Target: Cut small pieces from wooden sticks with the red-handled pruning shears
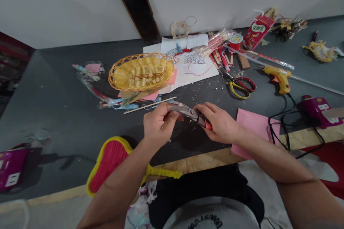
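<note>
My right hand (219, 123) is wrapped round the red handles of grey-bladed pruning shears (189, 112). The blades point left, to the fingertips of my left hand (160, 121). Those fingers are closed in a pinch at the blade tips; whatever lies between them is hidden. Just behind my left hand a thin wooden stick (142, 107) lies on the dark table. A yellow woven basket (119, 75) with a few small pale pieces in it sits farther back.
Red-and-yellow-handled scissors (239, 91) and a yellow glue gun (281, 78) lie at right, with black cable over pink paper (247, 125). A red-and-yellow fan-shaped object (110, 157) rests at the front edge under my left forearm. A phone (141, 16) leans on the wall.
</note>
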`<state>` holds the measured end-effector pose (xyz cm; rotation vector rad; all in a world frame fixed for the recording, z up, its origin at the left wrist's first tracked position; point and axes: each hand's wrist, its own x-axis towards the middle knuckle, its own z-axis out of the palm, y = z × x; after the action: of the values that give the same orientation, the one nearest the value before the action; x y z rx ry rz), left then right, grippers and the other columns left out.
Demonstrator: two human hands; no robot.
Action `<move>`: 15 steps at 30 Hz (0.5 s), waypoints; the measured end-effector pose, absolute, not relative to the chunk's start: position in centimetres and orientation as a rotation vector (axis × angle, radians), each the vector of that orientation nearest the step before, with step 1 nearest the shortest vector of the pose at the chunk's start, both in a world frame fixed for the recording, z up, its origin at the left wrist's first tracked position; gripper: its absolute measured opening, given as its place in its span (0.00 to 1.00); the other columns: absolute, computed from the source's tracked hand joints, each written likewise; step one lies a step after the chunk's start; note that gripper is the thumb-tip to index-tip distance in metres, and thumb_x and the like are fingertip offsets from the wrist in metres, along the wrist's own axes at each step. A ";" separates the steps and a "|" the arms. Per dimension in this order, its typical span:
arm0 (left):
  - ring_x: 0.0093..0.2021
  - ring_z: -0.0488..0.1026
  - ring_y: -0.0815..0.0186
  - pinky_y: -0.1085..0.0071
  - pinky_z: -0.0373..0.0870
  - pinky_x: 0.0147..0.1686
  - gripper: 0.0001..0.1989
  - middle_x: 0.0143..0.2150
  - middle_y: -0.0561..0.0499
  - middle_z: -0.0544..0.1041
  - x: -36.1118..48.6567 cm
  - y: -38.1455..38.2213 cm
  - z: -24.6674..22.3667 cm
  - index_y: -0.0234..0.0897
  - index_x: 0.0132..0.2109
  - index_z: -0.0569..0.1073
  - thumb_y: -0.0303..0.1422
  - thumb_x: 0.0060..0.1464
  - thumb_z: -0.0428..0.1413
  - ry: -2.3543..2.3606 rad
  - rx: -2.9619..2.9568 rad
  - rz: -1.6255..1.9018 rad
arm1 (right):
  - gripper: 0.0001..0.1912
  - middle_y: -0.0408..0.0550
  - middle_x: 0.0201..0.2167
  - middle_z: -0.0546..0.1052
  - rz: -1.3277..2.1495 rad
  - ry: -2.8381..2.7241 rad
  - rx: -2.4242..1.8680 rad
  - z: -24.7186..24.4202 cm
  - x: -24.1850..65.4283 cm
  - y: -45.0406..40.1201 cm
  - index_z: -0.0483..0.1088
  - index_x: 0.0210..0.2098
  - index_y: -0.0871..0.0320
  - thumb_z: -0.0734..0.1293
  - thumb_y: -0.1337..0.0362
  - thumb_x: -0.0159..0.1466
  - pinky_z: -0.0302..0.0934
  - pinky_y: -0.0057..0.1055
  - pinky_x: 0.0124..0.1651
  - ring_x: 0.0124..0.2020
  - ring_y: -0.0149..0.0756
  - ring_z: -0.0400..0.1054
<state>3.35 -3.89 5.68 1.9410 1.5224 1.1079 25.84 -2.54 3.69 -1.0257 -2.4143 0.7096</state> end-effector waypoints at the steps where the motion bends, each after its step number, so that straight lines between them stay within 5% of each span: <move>1: 0.21 0.73 0.73 0.76 0.67 0.27 0.12 0.25 0.57 0.79 3.4 -3.9 5.7 0.38 0.30 0.77 0.32 0.62 0.55 1.524 1.960 1.113 | 0.27 0.57 0.47 0.74 0.731 -2.409 -1.013 3.7 25.9 -2.5 0.61 0.58 0.60 0.63 0.71 0.58 0.69 0.45 0.51 0.48 0.47 0.70; 8: 0.23 0.74 0.71 0.75 0.68 0.29 0.13 0.26 0.56 0.79 3.5 -3.9 5.5 0.39 0.32 0.77 0.35 0.64 0.54 1.546 1.945 1.114 | 0.26 0.57 0.47 0.74 0.818 -2.384 -0.944 3.8 26.1 -2.2 0.61 0.58 0.61 0.63 0.71 0.60 0.69 0.41 0.49 0.46 0.44 0.70; 15: 0.21 0.72 0.71 0.75 0.66 0.27 0.12 0.22 0.56 0.76 3.3 -3.5 5.2 0.39 0.35 0.78 0.34 0.64 0.52 1.566 2.031 1.060 | 0.34 0.61 0.57 0.71 0.477 -2.475 -1.217 3.5 25.5 -2.4 0.58 0.67 0.60 0.62 0.70 0.60 0.63 0.50 0.52 0.57 0.53 0.65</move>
<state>3.30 -3.49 5.18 2.0312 1.5663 1.0598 25.53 -2.40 3.51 -1.2166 -2.4745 0.4768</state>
